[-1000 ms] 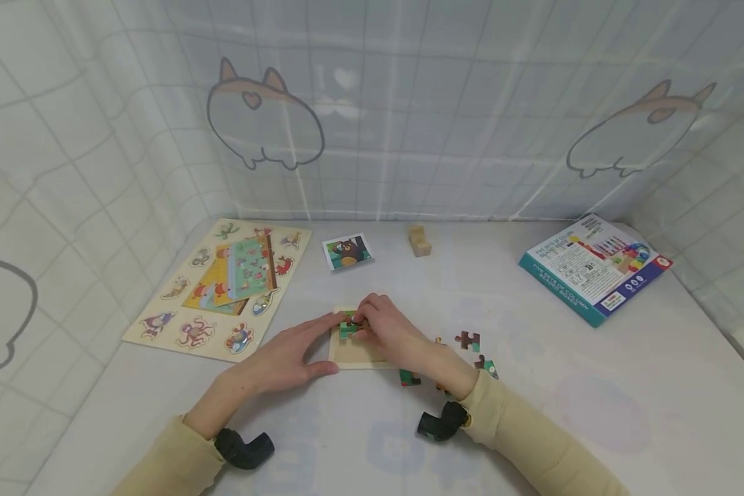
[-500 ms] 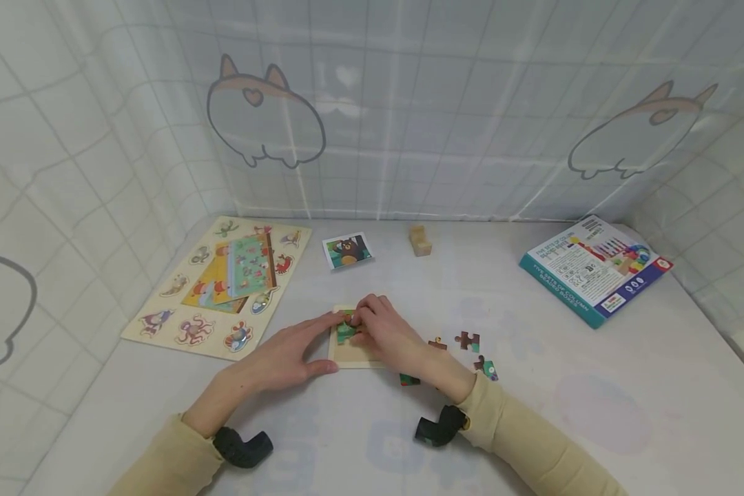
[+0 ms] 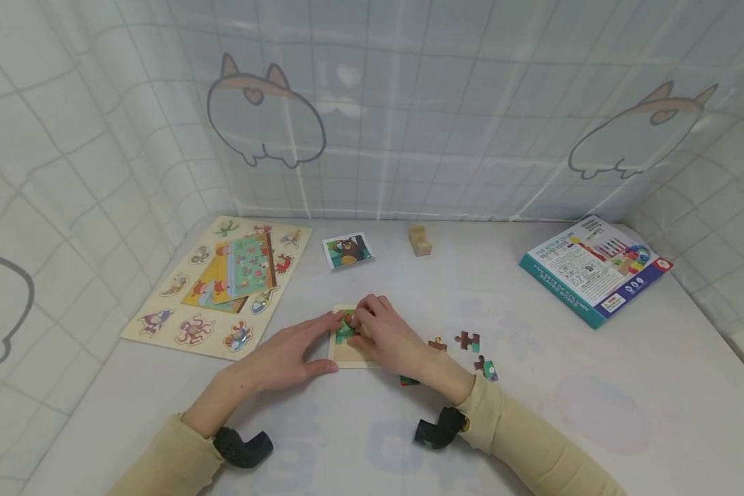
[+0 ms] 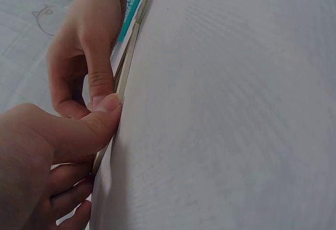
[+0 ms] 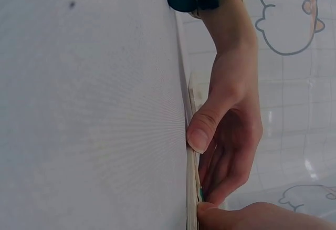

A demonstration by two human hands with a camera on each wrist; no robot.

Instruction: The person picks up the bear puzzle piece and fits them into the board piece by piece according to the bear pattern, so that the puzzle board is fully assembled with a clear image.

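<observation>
One shallow wooden puzzle tray (image 3: 350, 354) on the white table (image 3: 657, 358), with green-printed puzzle pieces (image 3: 344, 336) in its far left part and bare wood nearer. Left hand (image 3: 288, 355) spread along the tray's left side, fingers mostly straight, index fingertip at the far corner, thumb at the near corner. Right hand (image 3: 393, 337) over the tray, fingers curled down at the pieces; impossible to tell whether pinching one. To the right, loose puzzle pieces (image 3: 469, 341), some partly covered by the right arm (image 3: 451, 375). To the left, a board of sea animals (image 3: 173, 310), bearing printed cards (image 3: 248, 265). Beyond the tray, a bear picture card (image 3: 348, 251) and a pale wooden block (image 3: 419, 241); off to the far right, a teal-edged box (image 3: 595, 269).
</observation>
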